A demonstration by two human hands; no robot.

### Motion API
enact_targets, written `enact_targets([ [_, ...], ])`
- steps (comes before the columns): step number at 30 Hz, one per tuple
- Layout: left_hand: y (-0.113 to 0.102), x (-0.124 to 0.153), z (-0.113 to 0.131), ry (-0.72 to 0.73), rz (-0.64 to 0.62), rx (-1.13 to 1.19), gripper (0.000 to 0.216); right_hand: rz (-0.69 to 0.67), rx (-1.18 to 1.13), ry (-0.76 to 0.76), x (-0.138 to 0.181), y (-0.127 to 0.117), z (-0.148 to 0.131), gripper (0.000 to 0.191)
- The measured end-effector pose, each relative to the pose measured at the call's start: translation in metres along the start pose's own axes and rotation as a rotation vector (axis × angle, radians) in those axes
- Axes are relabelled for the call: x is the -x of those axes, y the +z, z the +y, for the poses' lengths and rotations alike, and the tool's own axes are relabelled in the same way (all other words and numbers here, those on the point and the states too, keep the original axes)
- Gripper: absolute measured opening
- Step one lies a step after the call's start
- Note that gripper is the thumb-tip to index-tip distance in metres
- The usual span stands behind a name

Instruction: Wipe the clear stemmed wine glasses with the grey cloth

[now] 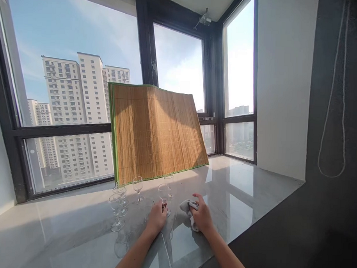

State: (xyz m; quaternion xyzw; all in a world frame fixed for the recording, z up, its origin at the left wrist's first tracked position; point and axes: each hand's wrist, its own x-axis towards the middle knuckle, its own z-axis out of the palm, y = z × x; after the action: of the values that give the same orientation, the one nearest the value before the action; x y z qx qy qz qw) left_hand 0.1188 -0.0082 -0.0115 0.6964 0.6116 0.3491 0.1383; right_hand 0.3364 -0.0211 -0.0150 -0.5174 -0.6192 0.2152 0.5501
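Observation:
My left hand is closed at the stem of a small clear wine glass. The glass stands upright with its bowl above my fingers, which partly hide the stem and foot. My right hand grips a crumpled grey-white cloth, index finger raised, a short way to the right of the glass. Behind the held glass is another wine glass. Further left stand a single wine glass and a cluster with one glass in front, overlapping those behind it.
All this is on a glossy grey windowsill that reflects the windows. A bamboo mat with green edging leans against the window frame. A white wall and a hanging cord are on the right.

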Motion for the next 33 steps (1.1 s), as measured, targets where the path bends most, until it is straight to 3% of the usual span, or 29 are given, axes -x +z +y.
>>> enact_targets([
  [5, -0.011, 0.010, 0.011, -0.031, 0.028, -0.254, 0.020, 0.015, -0.023, 0.013, -0.001, 0.000, 0.006, 0.043],
  [8, -0.020, 0.018, 0.018, -0.074, 0.010, -0.322, 0.030, 0.016, -0.027, 0.018, -0.003, 0.000, 0.009, 0.043],
  [11, -0.025, 0.024, 0.022, -0.068, 0.001, -0.349, 0.027, 0.015, -0.030, 0.033, -0.004, 0.000, 0.009, 0.043],
  [18, -0.022, 0.027, 0.029, 0.020, -0.070, -0.348, 0.015, 0.025, -0.019, 0.056, -0.004, -0.001, 0.006, 0.043],
  [28, -0.017, 0.026, 0.031, 0.233, -0.193, -0.229, 0.039, 0.016, -0.025, 0.071, -0.002, -0.001, 0.003, 0.043],
  [33, -0.016, 0.020, 0.025, 0.272, -0.229, -0.235, 0.045, 0.016, -0.009, 0.063, -0.001, -0.002, 0.001, 0.041],
])
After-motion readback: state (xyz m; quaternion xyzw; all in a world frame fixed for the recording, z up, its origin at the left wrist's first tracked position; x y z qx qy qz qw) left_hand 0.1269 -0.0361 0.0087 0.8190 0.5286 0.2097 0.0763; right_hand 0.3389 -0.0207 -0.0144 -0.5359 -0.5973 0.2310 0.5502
